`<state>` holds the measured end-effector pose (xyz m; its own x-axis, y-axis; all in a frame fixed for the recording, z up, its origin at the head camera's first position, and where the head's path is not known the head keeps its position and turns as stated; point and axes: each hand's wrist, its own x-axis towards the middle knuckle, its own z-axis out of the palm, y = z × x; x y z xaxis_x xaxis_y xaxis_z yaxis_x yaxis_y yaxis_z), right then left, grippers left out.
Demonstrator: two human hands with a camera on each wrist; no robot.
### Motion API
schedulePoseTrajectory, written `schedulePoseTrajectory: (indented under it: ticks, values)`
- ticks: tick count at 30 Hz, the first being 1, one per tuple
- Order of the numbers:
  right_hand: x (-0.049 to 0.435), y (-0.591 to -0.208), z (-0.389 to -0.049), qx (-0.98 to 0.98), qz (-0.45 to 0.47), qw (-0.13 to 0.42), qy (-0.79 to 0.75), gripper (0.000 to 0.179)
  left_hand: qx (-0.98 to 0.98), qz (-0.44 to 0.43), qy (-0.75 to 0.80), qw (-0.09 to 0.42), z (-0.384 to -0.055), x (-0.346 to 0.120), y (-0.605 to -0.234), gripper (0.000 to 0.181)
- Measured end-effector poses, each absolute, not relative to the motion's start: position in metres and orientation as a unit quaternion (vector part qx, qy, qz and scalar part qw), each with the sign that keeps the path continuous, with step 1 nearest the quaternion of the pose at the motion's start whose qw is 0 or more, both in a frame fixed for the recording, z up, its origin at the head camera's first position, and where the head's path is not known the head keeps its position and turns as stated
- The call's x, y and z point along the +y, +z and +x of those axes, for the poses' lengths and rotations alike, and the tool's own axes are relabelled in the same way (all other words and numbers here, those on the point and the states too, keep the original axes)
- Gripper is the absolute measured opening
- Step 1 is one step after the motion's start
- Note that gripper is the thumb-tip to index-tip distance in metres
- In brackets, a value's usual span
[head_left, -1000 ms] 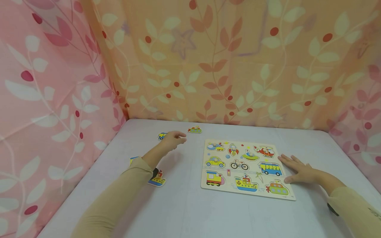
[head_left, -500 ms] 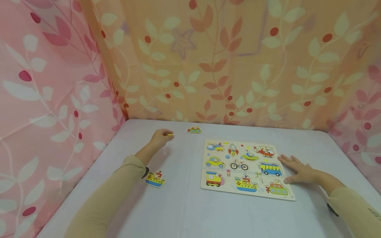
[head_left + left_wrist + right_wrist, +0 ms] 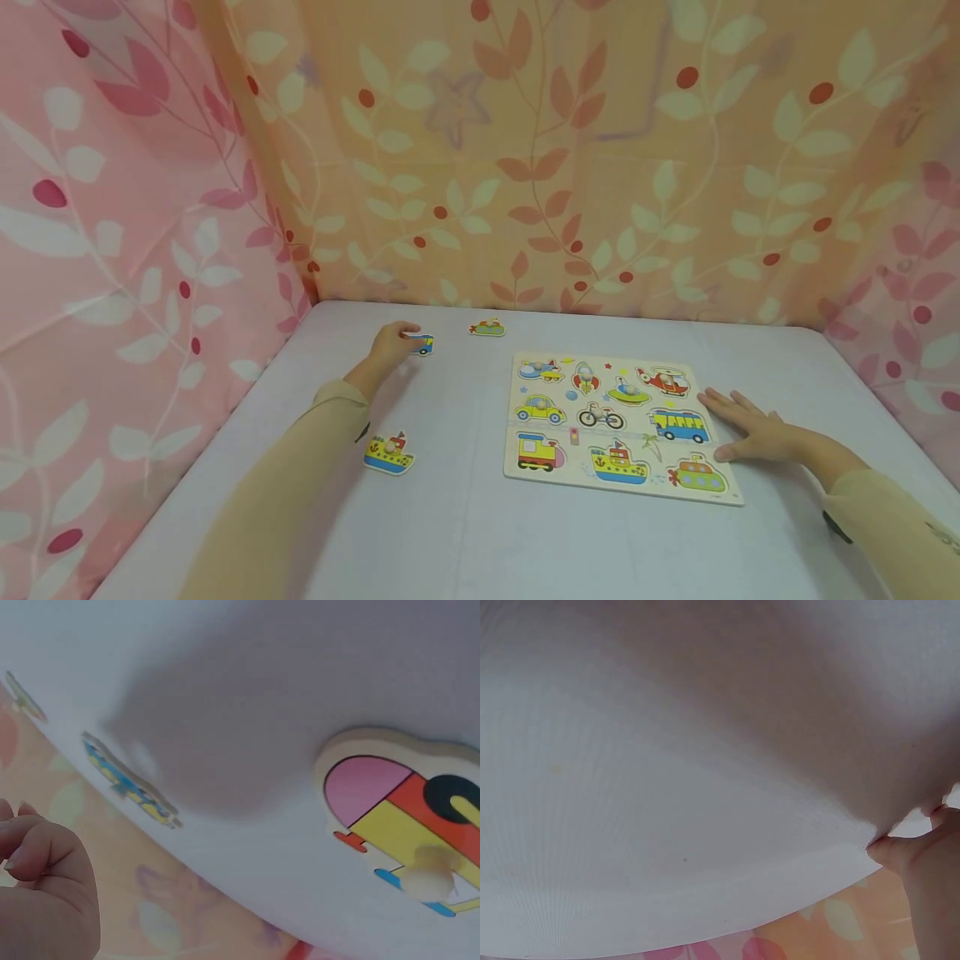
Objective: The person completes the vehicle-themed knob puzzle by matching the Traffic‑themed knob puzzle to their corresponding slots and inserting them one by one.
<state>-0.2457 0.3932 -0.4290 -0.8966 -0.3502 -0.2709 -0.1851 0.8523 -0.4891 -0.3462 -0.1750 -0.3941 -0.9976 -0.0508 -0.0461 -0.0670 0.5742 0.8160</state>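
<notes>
My left hand [image 3: 392, 346] hovers over the back left of the table with fingers loosely bent, nothing held. In the head view it overlaps a blue and yellow bus puzzle piece [image 3: 424, 344]; in the left wrist view the bus piece [image 3: 127, 781] lies flat, apart from the hand [image 3: 49, 881]. A train piece [image 3: 420, 817] with a wooden knob shows large there, hidden behind the left arm in the head view. My right hand [image 3: 759, 435] rests with spread fingers at the right edge of the wooden puzzle board [image 3: 555, 483].
A submarine piece [image 3: 487, 327] lies near the table's back edge. A boat piece [image 3: 389, 453] lies to the left of the board. The board bears several knobbed vehicles, among them a car [image 3: 539, 409] and a helicopter [image 3: 666, 382]. Floral curtains [image 3: 525, 167] surround the white table [image 3: 525, 550].
My left hand has moved left from beside the submarine piece, passing over the bus piece, whose right part now shows. The right hand stays at the board's edge.
</notes>
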Motion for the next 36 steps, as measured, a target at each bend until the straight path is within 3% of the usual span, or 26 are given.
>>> schedulePoseTrajectory:
  ticks: [22, 36]
  values:
    - [0.394, -0.429, -0.244, 0.944, -0.136, 0.18, -0.242, 0.099, 0.841, -0.154, 0.512, 0.081, -0.384, -0.187, -0.423, 0.045]
    - [0.392, -0.428, -0.246, 0.941, -0.141, 0.179, -0.249, 0.098, 0.85, -0.158, 0.494, 0.088, -0.397, -0.19, -0.427, 0.038]
